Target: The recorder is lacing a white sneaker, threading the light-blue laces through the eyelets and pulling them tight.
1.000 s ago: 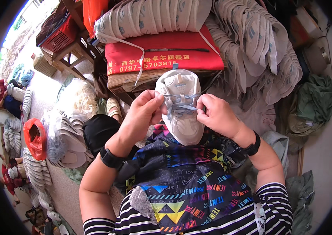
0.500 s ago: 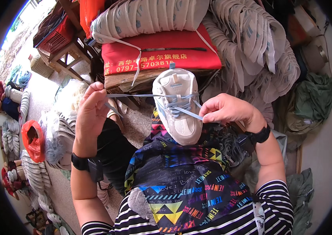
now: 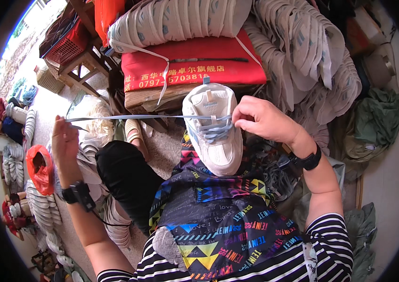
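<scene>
A white sneaker [image 3: 220, 150] with pale-blue trim rests toe toward me on the front of my colourful printed apron [image 3: 218, 211]. Its light-blue shoelace [image 3: 129, 117] is threaded through eyelets and stretches taut leftward from the tongue area. Far out on the left, my left hand [image 3: 65, 145] is closed in a pinch on the end of that lace. My right hand [image 3: 264, 118] is at the right edge of the shoe opening, thumb and forefinger pinched beside the upper eyelets. What lies between those fingertips is hidden.
Ahead stands a wooden block covered in red cloth [image 3: 185, 70], bearing a thin dark tool [image 3: 209, 59] and a row of nested shoe uppers [image 3: 176, 23]. More stacked uppers [image 3: 298, 47] hang at the right. Bundles and an orange bag [image 3: 40, 164] lie left.
My left hand has drawn the lace farther out to the left. My right hand has moved up and slightly left against the shoe's edge; the loose lace across the front is now pulled in.
</scene>
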Demonstrator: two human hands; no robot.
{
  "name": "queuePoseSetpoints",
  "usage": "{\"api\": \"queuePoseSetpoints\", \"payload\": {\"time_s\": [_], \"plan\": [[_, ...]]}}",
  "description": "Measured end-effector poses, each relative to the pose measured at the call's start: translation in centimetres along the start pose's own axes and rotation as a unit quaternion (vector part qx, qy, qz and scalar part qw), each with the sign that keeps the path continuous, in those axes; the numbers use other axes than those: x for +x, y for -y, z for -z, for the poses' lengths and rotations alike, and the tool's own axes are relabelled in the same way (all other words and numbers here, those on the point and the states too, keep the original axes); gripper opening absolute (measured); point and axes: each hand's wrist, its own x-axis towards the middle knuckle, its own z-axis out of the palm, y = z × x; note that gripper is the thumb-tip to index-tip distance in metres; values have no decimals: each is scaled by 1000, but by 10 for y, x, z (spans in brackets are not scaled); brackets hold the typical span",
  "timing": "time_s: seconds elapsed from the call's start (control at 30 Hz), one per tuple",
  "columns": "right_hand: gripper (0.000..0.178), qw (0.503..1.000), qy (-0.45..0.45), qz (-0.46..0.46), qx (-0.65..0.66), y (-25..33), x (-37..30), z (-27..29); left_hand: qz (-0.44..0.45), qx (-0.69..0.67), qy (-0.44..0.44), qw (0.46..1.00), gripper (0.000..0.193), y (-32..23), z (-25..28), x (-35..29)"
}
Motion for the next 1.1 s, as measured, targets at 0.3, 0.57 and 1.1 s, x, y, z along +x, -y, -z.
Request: {"api": "queuePoseSetpoints", "payload": {"time_s": [0.3,0.57,1.1], "plan": [[15,958,-205,107,-168,16,9,-29,-145,523,91,835,36,79,-69,-49],[13,974,-130,22,-184,18,-2,-35,-219,537,250,776,31,165,-166,-118],[15,986,-141,-71,45,14,1,-34,-166,528,289,781,13,172,-192,-135]]}}
